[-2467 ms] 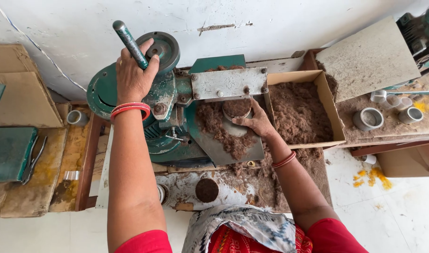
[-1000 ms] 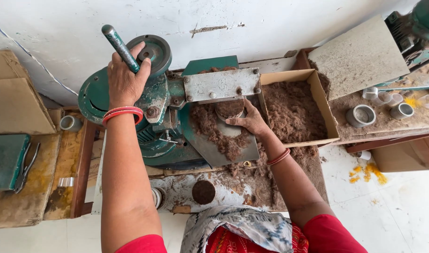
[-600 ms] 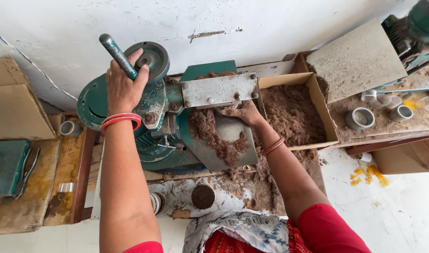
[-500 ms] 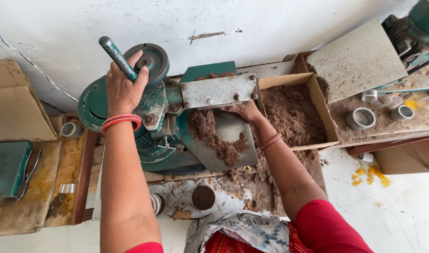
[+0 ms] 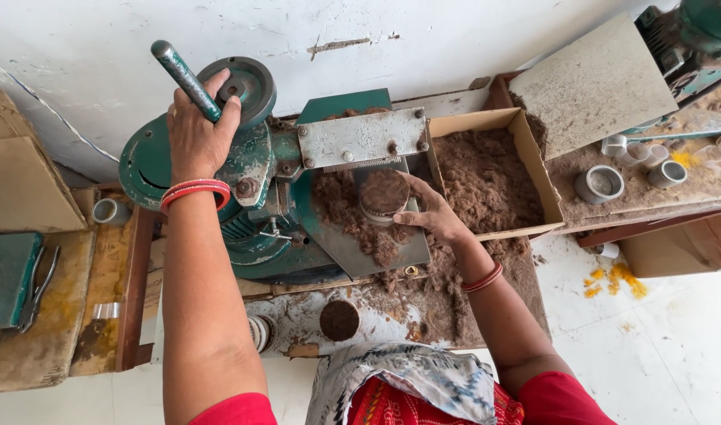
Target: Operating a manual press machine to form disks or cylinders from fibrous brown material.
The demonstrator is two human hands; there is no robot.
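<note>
While left hand (image 5: 193,130) grips lever (image 5: 186,79) — right hand (image 5: 431,218) steadies cup (image 5: 384,197)

1. The press machine (image 5: 274,205) stands in front of you, against the wall (image 5: 423,39).
2. Your left hand (image 5: 197,130) is on its lever handle (image 5: 186,79), at the machine's left side.
3. Your right hand (image 5: 431,216) touches the filled cup (image 5: 384,197), which sits on the machine's plate under the metal block (image 5: 360,138).
4. The cardboard box (image 5: 533,157) with fibre stands just right of the machine.
5. Right of the box, small rings (image 5: 599,183) lie on the bench.
6. Pliers (image 5: 38,287) lie far left.
</note>
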